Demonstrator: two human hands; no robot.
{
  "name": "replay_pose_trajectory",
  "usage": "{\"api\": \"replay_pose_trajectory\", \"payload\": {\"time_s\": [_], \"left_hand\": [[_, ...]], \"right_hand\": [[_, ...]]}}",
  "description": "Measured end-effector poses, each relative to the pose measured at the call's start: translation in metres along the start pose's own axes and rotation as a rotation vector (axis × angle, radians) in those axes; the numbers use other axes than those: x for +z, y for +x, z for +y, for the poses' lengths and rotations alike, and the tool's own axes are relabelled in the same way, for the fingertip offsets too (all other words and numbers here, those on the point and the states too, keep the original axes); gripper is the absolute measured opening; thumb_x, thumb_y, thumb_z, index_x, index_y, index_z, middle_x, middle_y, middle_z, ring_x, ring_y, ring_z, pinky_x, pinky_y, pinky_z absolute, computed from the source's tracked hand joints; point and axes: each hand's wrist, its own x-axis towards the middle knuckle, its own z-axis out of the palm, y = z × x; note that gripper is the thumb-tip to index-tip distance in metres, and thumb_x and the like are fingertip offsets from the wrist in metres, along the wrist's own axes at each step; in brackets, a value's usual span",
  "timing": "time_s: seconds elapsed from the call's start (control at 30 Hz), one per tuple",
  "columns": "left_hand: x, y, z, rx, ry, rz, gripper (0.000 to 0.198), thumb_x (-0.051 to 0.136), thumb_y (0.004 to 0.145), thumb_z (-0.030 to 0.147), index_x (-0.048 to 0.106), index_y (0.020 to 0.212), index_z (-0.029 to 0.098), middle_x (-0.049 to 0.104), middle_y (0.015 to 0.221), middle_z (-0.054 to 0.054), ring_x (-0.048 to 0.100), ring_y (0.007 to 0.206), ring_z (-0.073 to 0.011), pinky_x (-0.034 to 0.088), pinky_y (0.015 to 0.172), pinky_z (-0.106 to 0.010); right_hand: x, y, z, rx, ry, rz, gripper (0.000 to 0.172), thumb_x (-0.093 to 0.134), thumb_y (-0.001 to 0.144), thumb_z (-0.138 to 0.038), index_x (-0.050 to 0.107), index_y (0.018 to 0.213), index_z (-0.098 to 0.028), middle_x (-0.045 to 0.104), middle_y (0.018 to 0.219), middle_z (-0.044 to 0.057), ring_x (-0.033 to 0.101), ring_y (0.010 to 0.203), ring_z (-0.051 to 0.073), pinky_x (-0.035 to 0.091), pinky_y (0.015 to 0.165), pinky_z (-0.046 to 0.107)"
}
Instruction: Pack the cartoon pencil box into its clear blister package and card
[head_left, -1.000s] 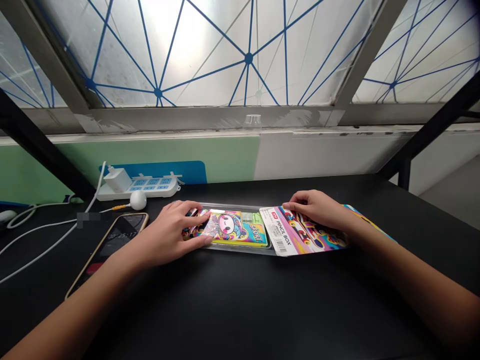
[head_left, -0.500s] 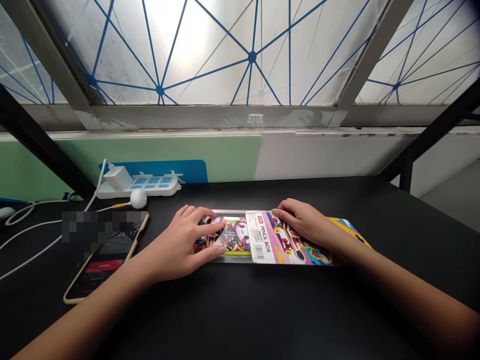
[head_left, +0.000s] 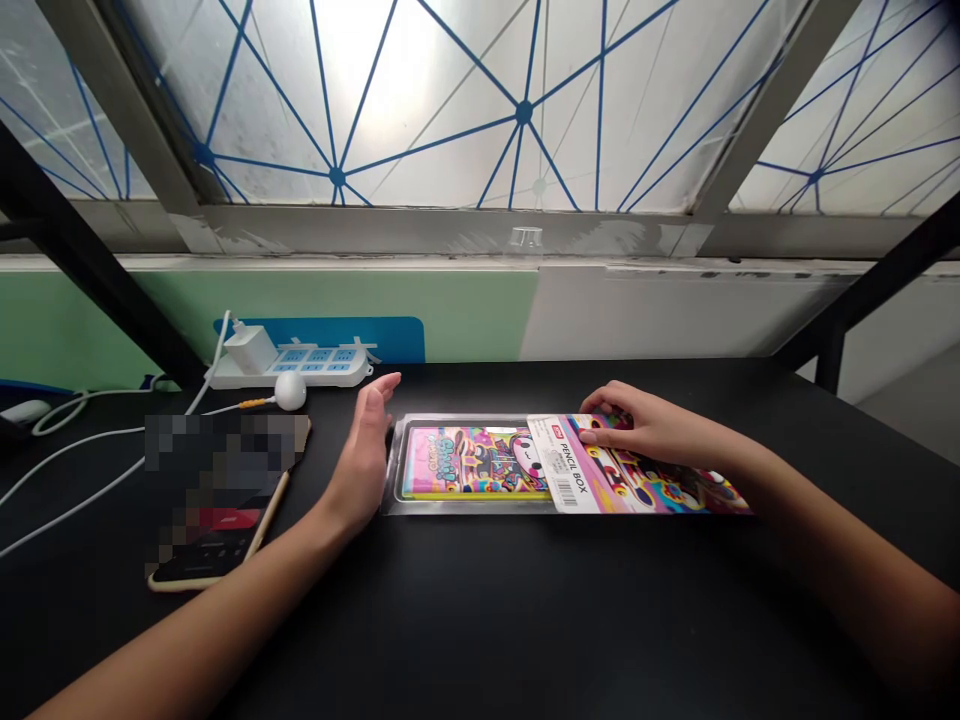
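A colourful pencil box (head_left: 472, 462) with a cartoon print and a yellow lower edge lies flat in a clear plastic tray (head_left: 465, 508). The right part of the tray runs under a printed cardboard sleeve (head_left: 551, 470) marked PENCIL BOX, with a barcode. At the tray's left end stands my left hand (head_left: 364, 460), on edge with its palm toward the tray and fingers stretched out, gripping nothing. My right hand (head_left: 652, 425) is closed at the sleeve's far edge, thumb on the printed face and fingers curled. My right forearm covers part of the sleeve's right end.
On the left lies a phone (head_left: 270, 520) in a tan case, its screen partly blurred out. Behind it are a white power strip (head_left: 322, 368) with a charger (head_left: 251, 348), white cables and a round white device (head_left: 290, 391). Black frame bars (head_left: 829, 350) flank the black desk (head_left: 525, 620).
My left hand has lifted off the pencil box and turned upright at the tray's left end. More of the box's print shows. My right hand's fingers are more curled. The view has shifted slightly.
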Motion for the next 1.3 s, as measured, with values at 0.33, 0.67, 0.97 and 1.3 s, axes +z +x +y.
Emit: {"api": "replay_pose_trajectory", "payload": {"time_s": [0.33, 0.67, 0.97, 1.3], "left_hand": [[0.002, -0.007, -0.004, 0.07, 0.049, -0.083, 0.07, 0.01, 0.101, 0.071, 0.027, 0.157, 0.033, 0.016, 0.171, -0.005, 0.01, 0.158, -0.0246, 0.016, 0.126, -0.052], [0.003, -0.004, -0.001, -0.003, 0.062, -0.001, 0.055, 0.02, 0.106, 0.058, 0.032, 0.151, 0.029, 0.032, 0.164, -0.009, 0.025, 0.155, -0.0254, 0.03, 0.122, -0.048], [0.0, 0.006, 0.003, -0.225, 0.012, 0.057, 0.064, 0.049, 0.08, 0.011, 0.037, 0.141, 0.024, 0.05, 0.149, -0.016, 0.05, 0.14, -0.0255, 0.051, 0.105, -0.043], [-0.004, 0.009, 0.009, -0.373, -0.152, 0.078, 0.065, 0.074, 0.078, 0.026, 0.046, 0.137, 0.031, 0.071, 0.117, -0.006, 0.072, 0.066, -0.0151, 0.059, 0.055, -0.028]], "right_hand": [[0.022, 0.036, -0.068, -0.146, -0.074, -0.066, 0.062, 0.061, 0.083, -0.07, 0.064, 0.126, -0.026, 0.056, 0.136, 0.014, 0.059, 0.117, 0.034, 0.048, 0.1, 0.048], [0.06, 0.068, -0.167, -0.357, -0.207, -0.075, 0.047, 0.053, 0.097, -0.057, 0.067, 0.12, -0.019, 0.065, 0.126, 0.017, 0.059, 0.117, 0.037, 0.04, 0.1, 0.053], [0.02, 0.01, -0.058, -0.119, -0.044, 0.212, 0.039, 0.051, 0.097, -0.058, 0.065, 0.11, -0.024, 0.071, 0.118, 0.009, 0.067, 0.102, 0.028, 0.05, 0.085, 0.04], [0.027, -0.002, -0.039, -0.05, 0.034, 0.075, 0.045, 0.048, 0.096, -0.066, 0.064, 0.092, -0.024, 0.072, 0.092, 0.007, 0.063, 0.079, 0.023, 0.044, 0.064, 0.034]]}}
